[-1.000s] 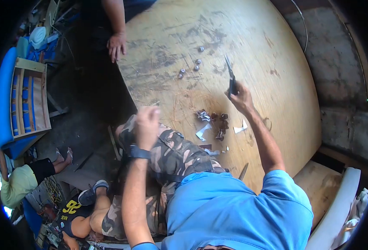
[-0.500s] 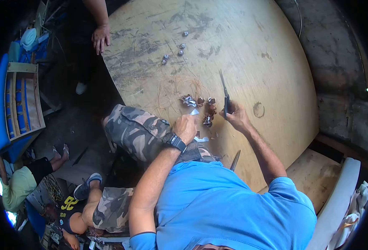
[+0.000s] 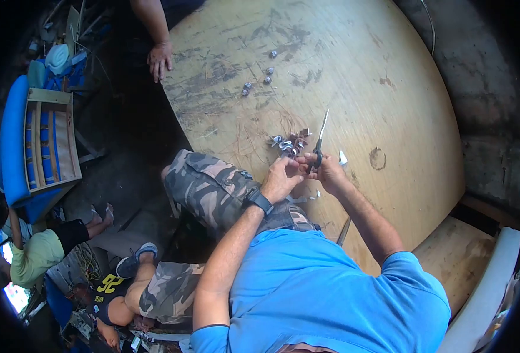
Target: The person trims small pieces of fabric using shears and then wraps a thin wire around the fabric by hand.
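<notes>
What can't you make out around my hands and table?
In the head view:
Whatever the left hand may pinch: hidden by its own fingers.
Handles of the scissors, partly: covered by the right hand.
Lower end of the pointed tool: behind the blue shirt.
Material of the small round things: too small to tell.
The other person's arm, upper part: past the top edge.

The left hand (image 3: pixel 280 179), well apart from the right hand (image 3: pixel 332 175) one second ago, has now come near it, so their fingers are close together. The scissors (image 3: pixel 319 150) have also turned: the blades, before leaning left, now lean right.
</notes>
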{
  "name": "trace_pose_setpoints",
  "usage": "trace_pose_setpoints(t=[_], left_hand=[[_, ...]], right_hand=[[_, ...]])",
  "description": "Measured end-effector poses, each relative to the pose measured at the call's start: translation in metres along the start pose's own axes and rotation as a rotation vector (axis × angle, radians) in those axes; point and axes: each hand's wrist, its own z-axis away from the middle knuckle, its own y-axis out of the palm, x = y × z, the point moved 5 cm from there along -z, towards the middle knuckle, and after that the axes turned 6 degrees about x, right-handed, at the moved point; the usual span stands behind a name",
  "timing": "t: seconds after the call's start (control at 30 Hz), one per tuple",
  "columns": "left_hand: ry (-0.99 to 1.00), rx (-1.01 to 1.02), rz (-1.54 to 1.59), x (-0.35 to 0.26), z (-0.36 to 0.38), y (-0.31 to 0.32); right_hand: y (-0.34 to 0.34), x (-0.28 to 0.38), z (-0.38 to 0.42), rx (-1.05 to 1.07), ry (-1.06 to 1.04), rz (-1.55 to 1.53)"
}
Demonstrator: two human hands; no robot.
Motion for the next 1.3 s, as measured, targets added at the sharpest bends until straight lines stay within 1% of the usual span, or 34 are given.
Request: trace_pose_setpoints(t=[0.1, 0.13, 0.17, 0.2, 0.23, 0.27, 0.3, 0.33, 0.37, 0.4, 0.43, 0.47, 0.5, 0.53, 0.57, 0.6, 0.67, 0.7, 0.73, 0.77, 0.8, 0.83, 0.87, 0.9, 0.93, 1.0, 1.03, 1.07, 1.1, 1.13, 1.17, 1.2, 1.27, 1.3], left_hand=[[-0.220, -0.071, 0.150, 0.017, 0.002, -0.007], [-0.185, -0.048, 0.239, 0.010, 0.002, -0.006], [-0.155, -0.045, 0.321, 0.003, 0.003, -0.009], [-0.273, 0.031, 0.477, -0.016, 0.005, -0.009], [-0.193, 0.020, 0.210, -0.031, 0.007, -0.010], [-0.019, 0.017, 0.770, 0.012, -0.001, 0.021], [-0.003, 0.144, 0.615, 0.001, -0.002, 0.019], [0.189, -0.022, 0.695, 0.042, -0.018, 0.051], [0.151, -0.061, 0.583, 0.023, -0.011, 0.035], [-0.030, -0.106, 0.432, 0.030, -0.017, 0.032], [-0.031, -0.116, 0.413, 0.034, -0.020, 0.030], [-0.031, -0.132, 0.413, 0.032, -0.021, 0.029], [-0.032, -0.148, 0.412, 0.031, -0.023, 0.027], [-0.036, -0.188, 0.416, 0.025, -0.017, 0.023], [-0.042, -0.226, 0.420, 0.019, -0.013, 0.018], [0.075, -0.280, 0.322, 0.028, -0.017, 0.019], [0.001, -0.117, 0.178, 0.034, -0.023, 0.016], [-0.018, -0.135, 0.252, 0.030, -0.022, 0.009], [-0.037, -0.157, 0.321, 0.023, -0.018, 0.000], [-0.124, -0.173, 0.614, 0.020, -0.014, -0.003], [-0.187, -0.218, 0.744, 0.020, -0.013, -0.008], [-0.214, -0.234, 0.709, 0.022, -0.011, -0.017], [-0.241, -0.249, 0.675, 0.022, -0.010, -0.025], [-0.260, -0.284, 0.644, 0.024, -0.010, -0.031], [-0.277, -0.312, 0.613, 0.041, -0.020, -0.024], [-0.284, -0.410, 0.256, 0.052, -0.026, -0.022], [-0.304, -0.418, 0.285, 0.052, -0.026, -0.019], [-0.266, -0.461, 0.281, 0.051, -0.025, -0.019], [-0.210, -0.514, 0.375, 0.057, -0.029, -0.014], [-0.223, -0.524, 0.467, 0.058, -0.027, -0.018], [-0.236, -0.538, 0.558, 0.059, -0.025, -0.021], [-0.318, -0.509, 0.651, 0.050, -0.016, -0.033], [-0.372, -0.466, 0.714, 0.050, -0.014, -0.035], [-0.344, -0.454, 0.680, 0.050, -0.013, -0.035]], right_hand=[[0.002, -0.005, -0.011, 0.030, 0.014, 0.207], [0.003, -0.010, -0.014, 0.039, 0.023, 0.287], [0.005, -0.012, -0.013, 0.097, -0.023, 0.336], [0.006, -0.016, -0.013, 0.078, -0.048, 0.405], [0.005, -0.020, -0.011, 0.049, -0.129, 0.324], [0.020, -0.015, -0.006, -0.010, -0.024, 0.306], [0.002, -0.031, -0.025, 0.040, -0.010, 0.292], [-0.006, -0.032, -0.032, 0.075, -0.048, 0.304], [0.034, -0.010, -0.012, 0.086, -0.106, 0.208], [0.032, -0.006, -0.020, 0.244, -0.145, 0.138], [0.033, -0.005, -0.027, 0.264, -0.114, 0.189], [0.032, 0.000, -0.029, 0.257, -0.089, 0.242], [0.033, 0.004, -0.030, 0.255, -0.120, 0.267], [0.041, 0.008, -0.029, 0.251, -0.154, 0.287], [0.047, 0.014, -0.025, 0.188, -0.238, 0.214], [0.048, 0.020, -0.029, 0.160, -0.255, 0.239], [0.049, 0.034, -0.037, 0.097, -0.290, 0.284], [0.037, 0.036, -0.046, 0.054, -0.318, 0.395], [0.032, 0.043, -0.051, 0.067, -0.355, 0.511], [0.029, 0.049, -0.056, 0.080, -0.391, 0.625], [0.024, 0.052, -0.059, 0.090, -0.427, 0.738], [0.030, 0.061, -0.049, 0.044, -0.741, 0.933], [0.027, 0.066, -0.042, -0.011, -0.776, 1.096], [0.028, 0.067, -0.038, -0.014, -0.725, 1.097], [0.027, 0.065, -0.036, -0.017, -0.671, 1.099], [0.016, 0.057, -0.053, 0.128, -0.614, 1.111], [0.084, 0.056, -0.002, 0.206, -0.873, 1.070], [0.088, 0.048, -0.008, 0.137, -0.895, 1.153], [0.100, 0.039, -0.005, 0.168, -0.738, 1.034], [0.112, 0.029, 0.000, 0.177, -0.588, 0.910], [0.116, 0.023, -0.005, 0.187, -0.533, 0.826], [0.114, 0.019, -0.011, 0.205, -0.526, 0.776], [0.114, 0.016, -0.018, 0.229, -0.519, 0.721], [0.113, 0.016, -0.021, 0.231, -0.519, 0.702]])
